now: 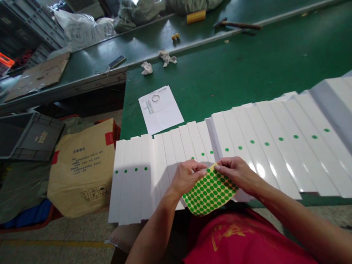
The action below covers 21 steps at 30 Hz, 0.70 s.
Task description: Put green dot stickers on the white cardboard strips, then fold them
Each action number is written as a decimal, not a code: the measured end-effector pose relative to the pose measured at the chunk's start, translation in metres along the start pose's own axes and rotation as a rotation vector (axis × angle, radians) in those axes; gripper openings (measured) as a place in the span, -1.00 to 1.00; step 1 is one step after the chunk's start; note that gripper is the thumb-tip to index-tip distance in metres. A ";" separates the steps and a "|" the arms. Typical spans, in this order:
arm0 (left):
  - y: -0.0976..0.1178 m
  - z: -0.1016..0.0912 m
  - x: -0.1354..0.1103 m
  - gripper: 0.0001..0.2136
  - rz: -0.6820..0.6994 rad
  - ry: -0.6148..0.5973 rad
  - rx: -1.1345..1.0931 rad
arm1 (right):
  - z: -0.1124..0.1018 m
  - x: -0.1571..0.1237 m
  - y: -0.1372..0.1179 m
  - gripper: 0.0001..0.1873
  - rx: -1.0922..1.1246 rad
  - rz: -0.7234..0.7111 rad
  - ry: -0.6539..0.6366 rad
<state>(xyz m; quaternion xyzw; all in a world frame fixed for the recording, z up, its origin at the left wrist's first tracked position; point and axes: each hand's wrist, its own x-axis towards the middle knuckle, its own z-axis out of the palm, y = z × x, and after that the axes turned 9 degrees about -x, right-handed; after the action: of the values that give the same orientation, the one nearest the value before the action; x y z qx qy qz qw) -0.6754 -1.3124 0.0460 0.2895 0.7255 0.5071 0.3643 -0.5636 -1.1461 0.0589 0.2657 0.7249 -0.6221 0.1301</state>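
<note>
A yellow-backed sheet of round green stickers [209,195] is held in front of my body, bent downward at its near edge. My left hand [187,176] is closed at the sheet's upper left edge, thumb and fingers pinched together. On the upper right edge, the thumb and fingers of my right hand [236,172] grip the sheet. Both hands are above a long row of overlapping white flat boxes or panels [262,123]. Single green dots show on many of them, left and right. On a few panels just left of my left hand, no dot is visible.
A printed paper sheet [161,112] lies on the green table [246,68] beyond the row. Farther back are a hammer [237,23], crumpled white scraps [166,57] and a yellow block [196,17]. To the left stand a brown paper sack [80,168] and a grey crate [21,137].
</note>
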 end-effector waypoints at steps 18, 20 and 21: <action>-0.033 -0.013 -0.001 -0.91 -0.181 0.375 -0.071 | 0.021 0.003 -0.003 -0.67 -0.057 0.015 -0.007; -0.043 -0.018 0.005 -0.91 -0.231 0.442 0.013 | 0.022 0.002 -0.005 -0.67 -0.062 0.012 -0.016; -0.048 -0.020 0.008 -0.92 -0.248 0.457 0.038 | 0.023 0.002 -0.006 -0.67 -0.062 0.011 -0.022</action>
<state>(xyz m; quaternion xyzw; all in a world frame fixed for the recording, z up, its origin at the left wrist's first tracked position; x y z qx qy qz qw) -0.6987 -1.3321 0.0036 0.0830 0.8284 0.4971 0.2446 -0.5715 -1.1682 0.0581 0.2589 0.7408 -0.6015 0.1496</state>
